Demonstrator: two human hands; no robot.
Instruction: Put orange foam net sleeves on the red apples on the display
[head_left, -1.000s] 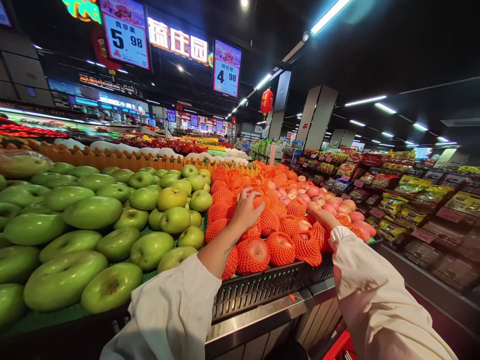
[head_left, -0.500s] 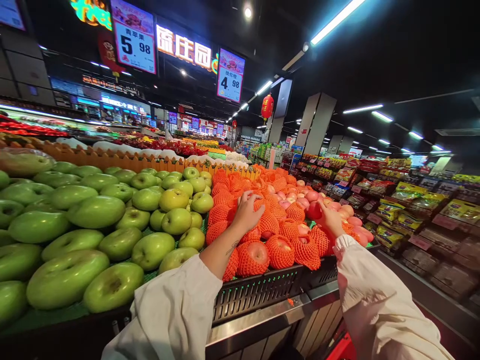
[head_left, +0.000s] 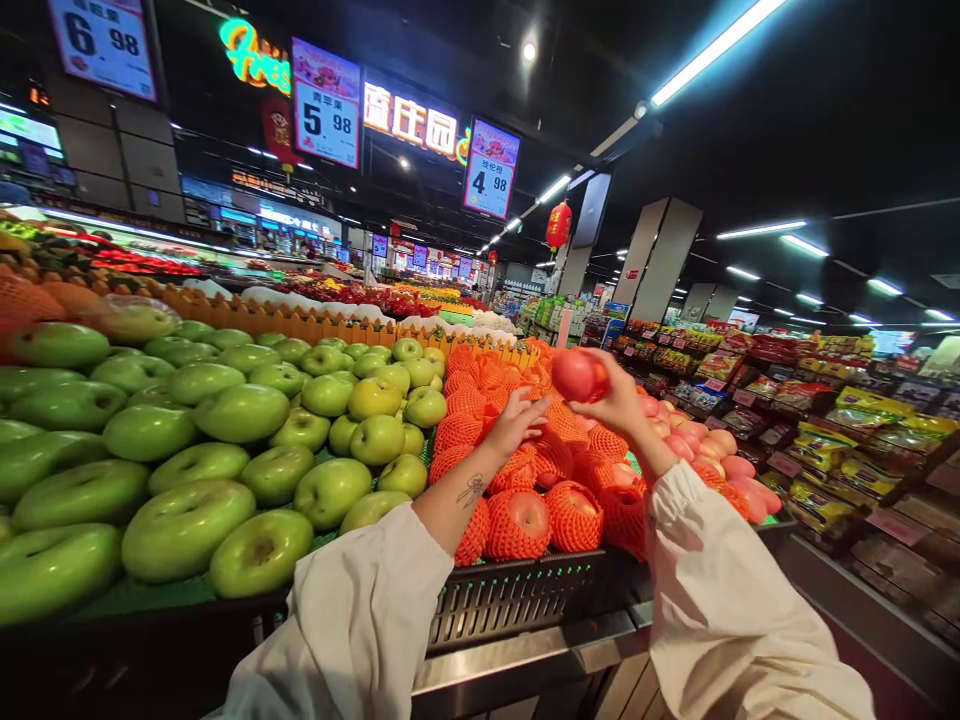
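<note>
Ok so from my feed the right hand (head_left: 619,396) is wrapped snugly round the red apple (head_left: 574,377), gripping from about 4 o'clock and lifted over the pile. It's roundish, so I can't pick out any long axis. My left hand (head_left: 517,425) looks empty, fingers loosely spread over the netted apples (head_left: 519,522), can't tell if they touch. From there the red one's at 2 o'clock, near but apart; green apples (head_left: 241,412) at 9.

Apple (head_left: 574,376) in right hand (head_left: 619,396), above crate (head_left: 517,598)
</note>
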